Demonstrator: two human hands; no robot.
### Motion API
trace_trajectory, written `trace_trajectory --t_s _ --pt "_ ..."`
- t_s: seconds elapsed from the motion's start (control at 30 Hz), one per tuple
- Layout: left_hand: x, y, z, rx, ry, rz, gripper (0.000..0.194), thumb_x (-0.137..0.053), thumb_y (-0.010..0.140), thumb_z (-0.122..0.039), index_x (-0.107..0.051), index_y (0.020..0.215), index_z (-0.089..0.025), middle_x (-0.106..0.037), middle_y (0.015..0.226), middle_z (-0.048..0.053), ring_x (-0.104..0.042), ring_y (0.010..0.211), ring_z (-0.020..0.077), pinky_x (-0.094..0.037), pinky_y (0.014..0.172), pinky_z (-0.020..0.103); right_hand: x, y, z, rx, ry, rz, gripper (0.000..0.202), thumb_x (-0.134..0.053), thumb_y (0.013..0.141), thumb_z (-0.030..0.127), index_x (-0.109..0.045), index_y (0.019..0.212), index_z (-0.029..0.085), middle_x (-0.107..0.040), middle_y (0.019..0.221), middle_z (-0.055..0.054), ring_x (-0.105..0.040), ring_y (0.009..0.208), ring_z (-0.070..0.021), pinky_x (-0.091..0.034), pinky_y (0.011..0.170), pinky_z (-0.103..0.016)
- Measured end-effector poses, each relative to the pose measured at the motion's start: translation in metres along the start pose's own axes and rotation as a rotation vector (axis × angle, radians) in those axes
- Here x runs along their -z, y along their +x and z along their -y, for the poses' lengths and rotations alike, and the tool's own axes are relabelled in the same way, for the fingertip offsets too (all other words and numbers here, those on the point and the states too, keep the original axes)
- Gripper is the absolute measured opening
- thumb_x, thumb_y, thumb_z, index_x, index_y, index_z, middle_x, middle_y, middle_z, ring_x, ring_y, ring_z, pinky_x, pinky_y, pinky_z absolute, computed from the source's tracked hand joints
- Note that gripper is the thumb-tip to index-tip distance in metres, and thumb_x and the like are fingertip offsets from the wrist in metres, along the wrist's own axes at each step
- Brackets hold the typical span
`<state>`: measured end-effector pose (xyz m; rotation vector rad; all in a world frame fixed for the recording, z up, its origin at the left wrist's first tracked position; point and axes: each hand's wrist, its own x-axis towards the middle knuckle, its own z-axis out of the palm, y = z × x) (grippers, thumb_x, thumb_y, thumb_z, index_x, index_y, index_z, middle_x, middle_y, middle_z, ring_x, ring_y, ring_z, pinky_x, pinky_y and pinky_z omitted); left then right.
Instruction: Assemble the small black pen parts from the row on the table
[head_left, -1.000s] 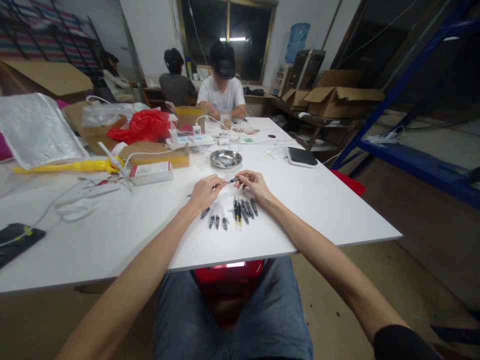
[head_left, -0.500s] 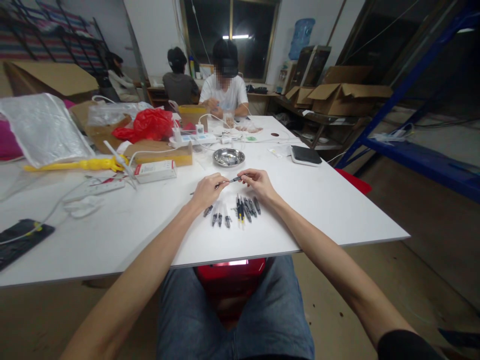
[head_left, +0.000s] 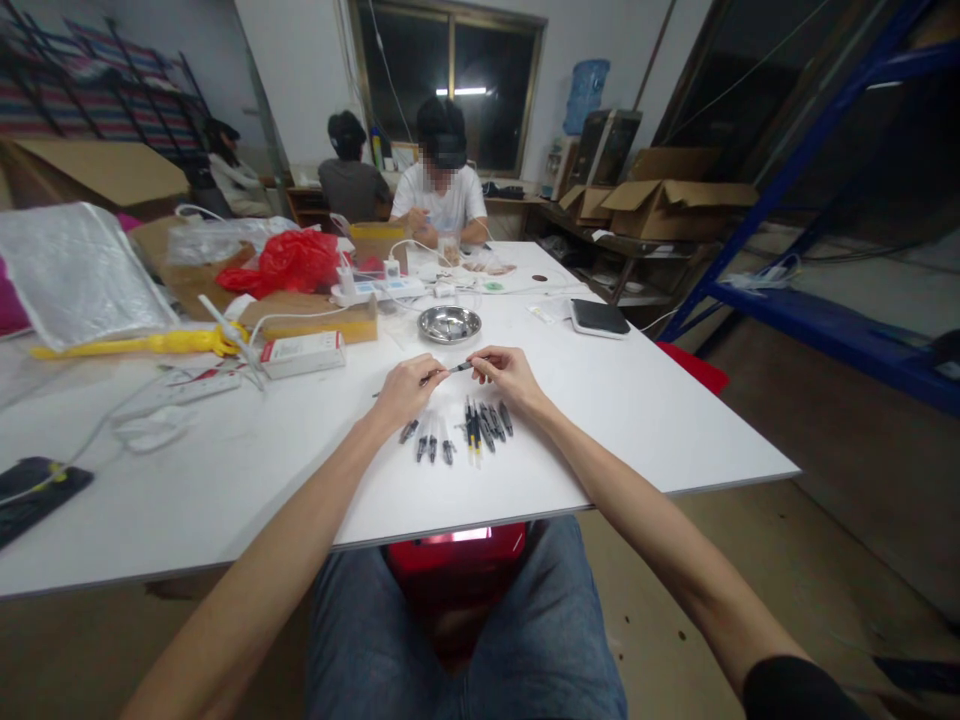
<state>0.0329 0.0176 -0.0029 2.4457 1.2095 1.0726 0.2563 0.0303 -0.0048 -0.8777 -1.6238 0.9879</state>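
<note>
Between my two hands a slim dark pen is held roughly level above the white table. My left hand is closed on its left part, with a thin dark end poking out on the far side. The fingertips of my right hand pinch the pen's right end. Just below my hands lie several clear pen barrels with dark tips, several dark refills with yellow ends and several dark grip pieces. A shiny metal bowl stands beyond my hands, with small items in it too small to name.
To the left are a small white box, a yellow tool, a red plastic bag and a power strip with cables. A black-topped device sits at right. A person in white works across the table.
The view has shifted slightly, so everything sits a little lower and further left. Both hands keep their hold on the pen, with little visible change in their pose.
</note>
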Motion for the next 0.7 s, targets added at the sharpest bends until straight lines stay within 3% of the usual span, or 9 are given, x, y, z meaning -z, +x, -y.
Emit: trace_trajectory --t_s 0.1,0.27,0.43,0.5,0.6,0.67,0.7 --pt "0.0 0.0 0.0 -0.004 -0.012 0.011 0.025 -0.054 0.099 -0.035 -0.07 0.087 -0.019 -0.071 0.089 0.005 -0.063 0.082 0.0191 -0.046 0.077 0.031 -0.001 -0.001 0.002 0.013 -0.057 -0.024 0.04 -0.072 0.082 0.054 -0.075 0.085 0.015 -0.066 0.064 -0.003 -0.054 0.059 -0.0134 -0.042 0.059 -0.027" --pt "-0.003 0.001 0.0 -0.016 -0.033 0.021 0.021 -0.057 0.097 -0.035 -0.07 0.096 -0.019 -0.069 0.087 0.004 -0.061 0.078 0.0178 -0.045 0.073 0.03 0.0 -0.005 0.004 0.068 -0.139 0.033 0.028 -0.074 0.082 0.042 -0.079 0.093 0.017 -0.077 0.092 -0.007 -0.063 0.075 -0.0172 -0.045 0.067 -0.028" --pt "-0.006 0.002 0.0 -0.042 -0.06 0.011 0.02 -0.056 0.097 -0.033 -0.07 0.1 -0.019 -0.069 0.088 0.005 -0.063 0.081 0.0191 -0.048 0.078 0.031 -0.007 0.0 0.009 0.11 -0.22 0.079 0.027 -0.077 0.081 0.039 -0.076 0.096 0.017 -0.077 0.091 -0.008 -0.068 0.083 -0.0216 -0.049 0.074 -0.032" --pt "-0.006 0.002 0.0 -0.043 -0.063 0.009 0.019 -0.054 0.098 -0.03 -0.069 0.095 -0.019 -0.071 0.092 0.007 -0.065 0.088 0.0207 -0.049 0.083 0.032 -0.01 -0.004 0.035 0.185 -0.276 -0.01 0.031 -0.075 0.085 0.045 -0.074 0.1 0.018 -0.076 0.102 -0.01 -0.068 0.094 -0.0241 -0.052 0.08 -0.035" --pt "-0.005 0.001 0.0 -0.004 -0.047 0.006 0.018 -0.055 0.098 -0.029 -0.068 0.094 -0.018 -0.072 0.091 0.007 -0.065 0.086 0.0209 -0.048 0.08 0.032 -0.007 -0.037 0.107 0.403 -0.281 -0.235 0.041 -0.054 0.099 0.056 -0.07 0.119 0.023 -0.071 0.116 -0.011 -0.066 0.107 -0.0264 -0.054 0.088 -0.04" --pt "-0.005 0.001 -0.001 0.005 -0.032 0.009 0.017 -0.056 0.097 -0.029 -0.068 0.093 -0.017 -0.071 0.089 0.007 -0.064 0.083 0.0203 -0.048 0.078 0.031 0.005 -0.073 0.16 0.54 -0.286 -0.258 0.049 -0.038 0.106 0.056 -0.054 0.143 0.028 -0.063 0.131 -0.011 -0.063 0.12 -0.0282 -0.053 0.096 -0.044" --pt "-0.005 0.001 -0.001 -0.003 -0.029 0.013 0.017 -0.056 0.097 -0.029 -0.068 0.092 -0.017 -0.07 0.088 0.007 -0.064 0.083 0.0199 -0.048 0.078 0.031 0.014 -0.091 0.183 0.57 -0.336 -0.21 0.054 -0.027 0.108 0.057 -0.037 0.155 0.033 -0.057 0.141 -0.012 -0.059 0.128 -0.0286 -0.053 0.099 -0.045"
